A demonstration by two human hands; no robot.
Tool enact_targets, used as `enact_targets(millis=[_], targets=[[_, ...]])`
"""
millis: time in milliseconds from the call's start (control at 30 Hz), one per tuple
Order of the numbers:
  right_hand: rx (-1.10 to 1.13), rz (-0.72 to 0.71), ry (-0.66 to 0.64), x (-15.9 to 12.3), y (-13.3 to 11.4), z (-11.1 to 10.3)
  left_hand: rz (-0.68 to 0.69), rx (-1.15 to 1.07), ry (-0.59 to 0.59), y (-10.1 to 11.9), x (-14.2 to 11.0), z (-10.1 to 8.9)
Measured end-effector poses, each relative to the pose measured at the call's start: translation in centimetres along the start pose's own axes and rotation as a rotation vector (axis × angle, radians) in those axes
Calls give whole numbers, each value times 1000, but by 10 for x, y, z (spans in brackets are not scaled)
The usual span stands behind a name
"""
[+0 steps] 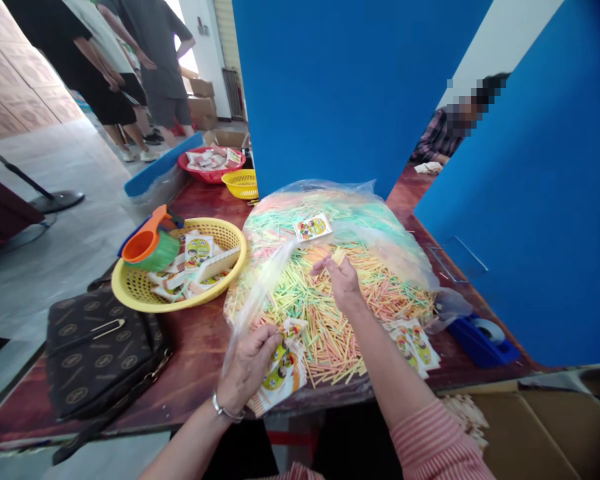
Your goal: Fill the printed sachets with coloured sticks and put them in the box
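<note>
A large clear plastic bag [325, 189] lies open on the table, full of thin pastel sticks [320, 333] in yellow, green, orange and pink. Low on its left side, my left hand [250, 363] is closed on a printed packet [285, 367] with cartoon pictures. My right hand [344, 283] is above the sticks, its fingers closed around a small bunch of pale yellow sticks [338, 255]. A small printed card or packet [313, 228] rests on the bag just beyond it. More printed packets [415, 347] lie under my right forearm.
A yellow basket [180, 307] holds packets, an orange cup [141, 247] and a green one. A patterned handbag [105, 353] sits at left, a blue tape dispenser [485, 340] at right. Blue partitions [340, 93] stand behind. Several people stand far left; another person [437, 133] sits at right.
</note>
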State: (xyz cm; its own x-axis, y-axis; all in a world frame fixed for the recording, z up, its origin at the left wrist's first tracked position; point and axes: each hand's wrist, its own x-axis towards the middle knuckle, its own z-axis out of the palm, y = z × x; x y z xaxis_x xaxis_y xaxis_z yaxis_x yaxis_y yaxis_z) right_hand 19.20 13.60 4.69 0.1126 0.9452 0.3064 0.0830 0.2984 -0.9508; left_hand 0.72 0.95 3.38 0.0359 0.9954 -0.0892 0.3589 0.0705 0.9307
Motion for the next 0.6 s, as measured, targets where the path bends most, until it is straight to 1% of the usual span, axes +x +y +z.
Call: enact_targets(millis=[67,100,200,300,433,500,600], targets=[[356,22,-24,-21,-16,3,-16,-62,7,9,1,5],[484,26,-45,-31,-25,5,-30,-101,5,13,2,8],[660,28,-88,-58,-46,9,-64,-248,-34,16,4,17],[745,45,-79,-71,-53,11,-100,-357,-96,14,5,25],[761,83,-44,-78,-47,10,-131,-443,-168,11,5,30],[745,111,-47,-82,-42,9,-133,-486,-175,10,4,32],[659,139,-89,-89,-35,7,-114,-494,-149,8,6,33]])
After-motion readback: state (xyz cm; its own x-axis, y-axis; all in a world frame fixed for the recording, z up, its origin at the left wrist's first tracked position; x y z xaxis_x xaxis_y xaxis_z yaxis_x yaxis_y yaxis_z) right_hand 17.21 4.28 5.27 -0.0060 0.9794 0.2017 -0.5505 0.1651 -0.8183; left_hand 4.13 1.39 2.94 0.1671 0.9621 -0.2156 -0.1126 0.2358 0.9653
